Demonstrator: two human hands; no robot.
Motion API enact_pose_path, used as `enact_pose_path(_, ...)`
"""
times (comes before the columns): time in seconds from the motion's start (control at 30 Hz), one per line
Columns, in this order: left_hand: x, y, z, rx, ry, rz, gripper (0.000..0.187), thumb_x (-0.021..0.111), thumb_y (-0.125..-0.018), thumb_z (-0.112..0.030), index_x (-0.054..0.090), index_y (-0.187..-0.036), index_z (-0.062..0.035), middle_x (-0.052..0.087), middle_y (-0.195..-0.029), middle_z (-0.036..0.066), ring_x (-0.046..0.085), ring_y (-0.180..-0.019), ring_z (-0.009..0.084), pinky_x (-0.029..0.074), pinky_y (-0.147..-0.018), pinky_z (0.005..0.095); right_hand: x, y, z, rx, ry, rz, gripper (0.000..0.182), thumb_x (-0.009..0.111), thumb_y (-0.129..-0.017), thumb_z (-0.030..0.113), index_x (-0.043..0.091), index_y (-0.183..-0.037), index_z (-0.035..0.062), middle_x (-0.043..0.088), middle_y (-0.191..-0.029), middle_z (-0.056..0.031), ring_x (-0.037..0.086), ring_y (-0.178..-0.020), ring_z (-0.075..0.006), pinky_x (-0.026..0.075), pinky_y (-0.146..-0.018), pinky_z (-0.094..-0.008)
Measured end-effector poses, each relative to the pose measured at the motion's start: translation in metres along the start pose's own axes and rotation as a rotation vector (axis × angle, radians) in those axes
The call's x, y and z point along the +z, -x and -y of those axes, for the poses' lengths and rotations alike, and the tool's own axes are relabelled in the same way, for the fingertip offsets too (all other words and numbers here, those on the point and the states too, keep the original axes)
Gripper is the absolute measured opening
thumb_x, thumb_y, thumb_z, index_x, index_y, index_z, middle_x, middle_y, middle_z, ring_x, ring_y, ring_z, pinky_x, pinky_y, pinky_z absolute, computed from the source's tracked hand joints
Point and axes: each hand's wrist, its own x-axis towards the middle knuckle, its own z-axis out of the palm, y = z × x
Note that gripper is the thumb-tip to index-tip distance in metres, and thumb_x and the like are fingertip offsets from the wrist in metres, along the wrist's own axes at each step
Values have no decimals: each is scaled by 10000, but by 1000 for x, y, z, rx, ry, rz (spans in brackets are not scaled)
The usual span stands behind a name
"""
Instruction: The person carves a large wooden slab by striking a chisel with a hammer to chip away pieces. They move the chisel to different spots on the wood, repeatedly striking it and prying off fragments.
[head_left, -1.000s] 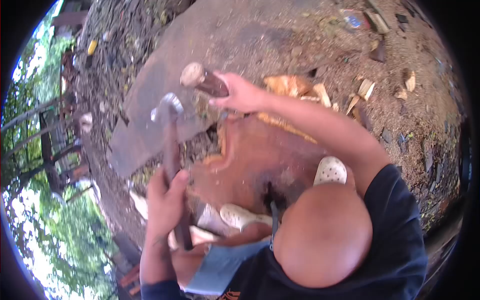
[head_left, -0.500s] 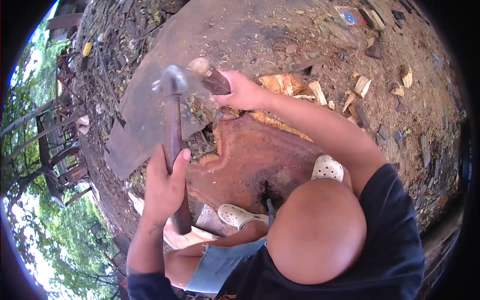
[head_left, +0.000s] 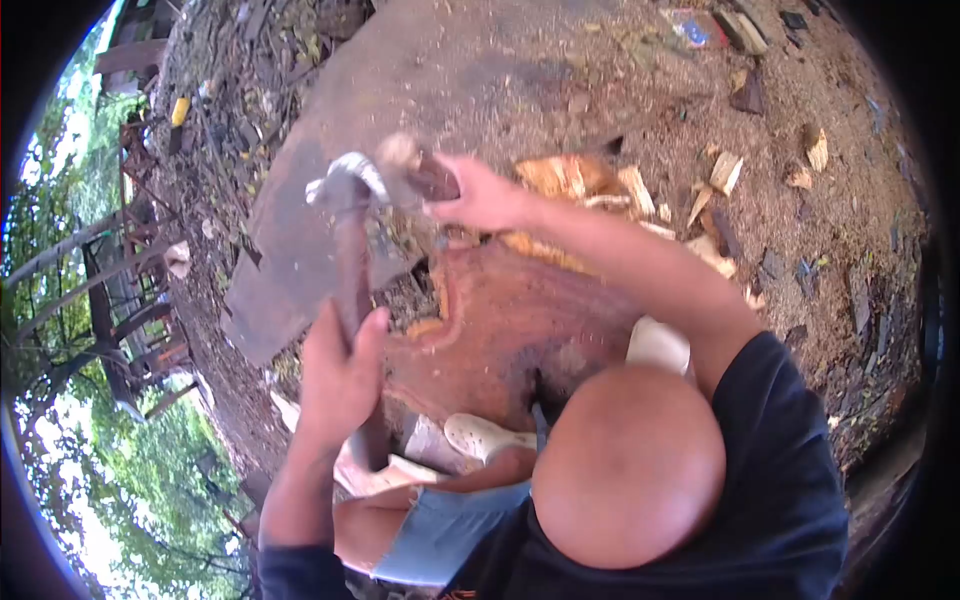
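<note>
My left hand (head_left: pixel 345 375) is wrapped around the brown wooden handle of a hammer (head_left: pixel 354 255). Its curved silver head is up, and the handle's butt end pokes out below my fist. Just right of that head, my right hand (head_left: pixel 482 192) grips a short dark piece of wood (head_left: pixel 432 178), whose pale rounded end is smeared by motion. The pale end is close beside the hammer's head. Below both hands lies a broad reddish-brown wood slab (head_left: pixel 520 310), dark and hollowed near its middle.
Split wood chunks (head_left: pixel 570 178) and chips (head_left: pixel 726 172) lie beyond my right forearm. A flat grey-brown sheet (head_left: pixel 290 270) covers ground at left. My white clogs (head_left: pixel 480 437) are at the slab's near side. A yellow object (head_left: pixel 180 111) lies far left among debris.
My left hand and the hammer have shifted a little right and down in view. The hold of both hands is the same. The wood in my right hand is more blurred now.
</note>
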Motion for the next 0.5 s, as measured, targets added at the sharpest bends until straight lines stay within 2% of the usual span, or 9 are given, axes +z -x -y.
enact_pose_path(0.03, -21, 3, -31, -284, 267, 63, 256, 588, -883, -250, 502, -821, -17, 512, -647, 66, 491, -498, 105, 404, -464, 258, -11, -6, -2, -20, 79, -32, 410, 668, -776, 99, 500, -1133, -13, 591, -927, -87, 543, -847, -137, 445, -806, -288)
enact_pose_path(0.17, -77, 23, -51, 104, 161, -428, 297, 487, -923, -329, 515, -875, -37, 447, -637, 10, 421, -470, 69, 355, -443, 188, -10, -4, 3, 84, -26, 9, 424, 672, -774, 116, 496, -1137, -15, 606, -953, -119, 566, -884, -162, 450, -845, -312)
enact_pose_path(0.23, -91, 28, -92, 298, 561, -626, 325, 417, -934, -349, 495, -960, -35, 423, -670, 7, 407, -537, 86, 374, -510, 189, -8, -5, 0, 102, -32, -14, 382, 654, -783, 86, 500, -1118, -13, 583, -876, -63, 525, -807, -115, 449, -778, -286)
enact_pose_path(0.3, -128, 17, -68, 723, 747, -357, 314, 402, -936, -330, 473, -1034, -40, 415, -694, 8, 401, -591, 104, 386, -558, 211, -15, -9, -6, 97, -59, 20, 375, 646, -787, 75, 500, -1120, -15, 567, -850, -36, 500, -777, -92, 445, -748, -271)
enact_pose_path(0.33, -105, 11, -53, 693, 757, -353, 297, 425, -917, -308, 481, -1056, -52, 434, -732, 16, 436, -646, 108, 403, -580, 231, -15, -10, -9, 125, -87, 27, 435, 678, -735, 143, 508, -1094, -35, 607, -933, -162, 592, -854, -215, 463, -803, -325)
enact_pose_path(0.37, -82, 4, -38, 663, 768, -349, 289, 448, -899, -287, 489, -1077, -64, 453, -770, 25, 472, -700, 113, 419, -602, 250, -14, -8, -10, 110, -104, 17, 427, 677, -736, 141, 508, -1088, -33, 607, -928, -160, 592, -848, -219, 463, -799, -328)
enact_pose_path(0.4, -37, -4, -5, 753, 100, -461, 237, 487, -892, -253, 509, -1024, -57, 495, -773, 24, 496, -681, 104, 423, -583, 243, -15, -8, -7, 89, -114, 6, 419, 675, -738, 139, 507, -1081, -32, 606, -923, -157, 592, -842, -223, 464, -795, -332)
enact_pose_path(0.47, 11, -10, -9, 122, -152, 5, 201, 554, -886, -199, 509, -933, -8, 547, -772, 59, 528, -593, 122, 440, -518, 249, -8, -6, -8, 14, -60, -50, 408, 671, -738, 132, 505, -1074, -28, 604, -912, -151, 593, -834, -233, 465, -792, -339)
enact_pose_path(0.5, 2, 1, -17, -63, 4, -3, 215, 558, -884, -214, 509, -921, -8, 537, -738, 52, 516, -571, 109, 425, -493, 239, 4, -3, -15, -41, -5, -85, 404, 668, -738, 127, 503, -1074, -26, 603, -906, -148, 595, -832, -240, 467, -792, -342)
